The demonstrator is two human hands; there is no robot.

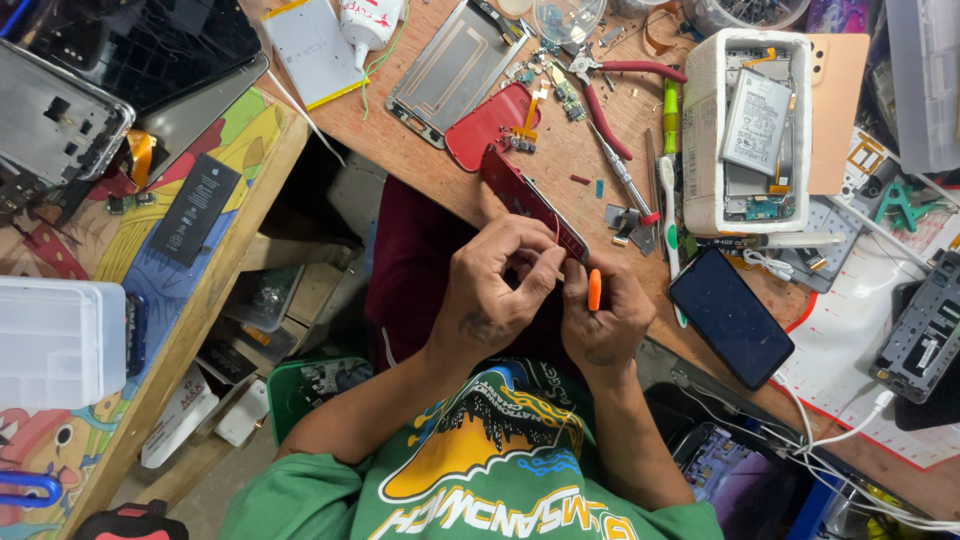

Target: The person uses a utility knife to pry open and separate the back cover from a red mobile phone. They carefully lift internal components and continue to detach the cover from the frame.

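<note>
My left hand (495, 290) grips the near end of a red phone body (530, 203), which tilts up off the wooden bench edge. My right hand (605, 320) is closed around a small orange-handled tool (594, 289), its tip at the phone's edge beside my left fingers. A loose red back cover (487, 124) lies on the bench just beyond the phone.
Red-handled pliers (610, 100), a screwdriver (625, 180), a white foam box with an opened phone (700, 130), a dark phone (730, 317), a metal frame (455, 65), a glue tube (368, 22) and a black battery (195, 210) surround my hands. A white plastic case (55, 340) sits left.
</note>
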